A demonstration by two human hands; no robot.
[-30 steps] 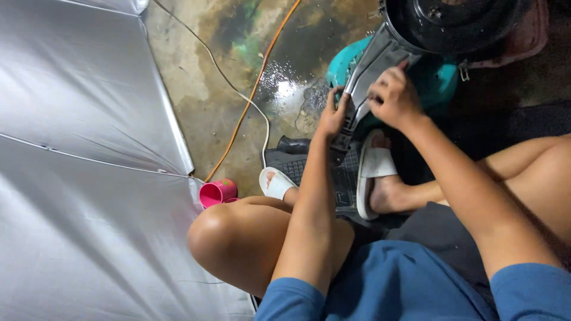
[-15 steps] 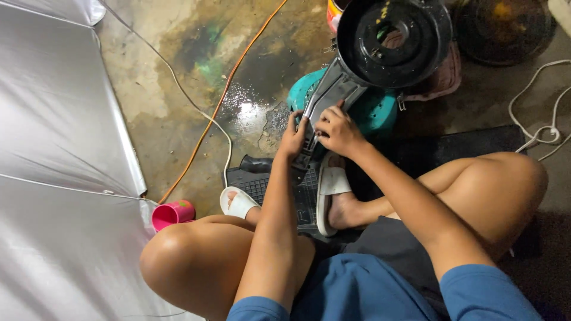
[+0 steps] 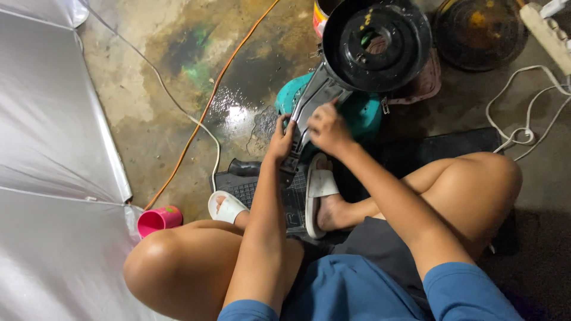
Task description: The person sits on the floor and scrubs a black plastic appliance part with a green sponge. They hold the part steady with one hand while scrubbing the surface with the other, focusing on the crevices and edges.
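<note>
both hands [image 3: 279, 139] [image 3: 326, 128] stay clamped on the grey housing [image 3: 309, 110], its long axis pointing up-right.

Colours on a stained, wet floor

A pink cup [image 3: 158, 219] sits lower left beside silver-grey sheeting [image 3: 53, 148]; an orange cable [image 3: 208, 107] crosses mottled brown-green concrete [image 3: 148, 53]; teal base [image 3: 363, 113] and black round housing [image 3: 376, 44] at upper centre; white sandals [image 3: 320, 184], blue shorts [image 3: 351, 291].

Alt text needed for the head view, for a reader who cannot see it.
A seated person's left hand and right hand grip the grey neck of a black round machine part resting over a teal tub. A pink cup lies by the left knee, and an orange cable crosses the wet concrete floor.
</note>
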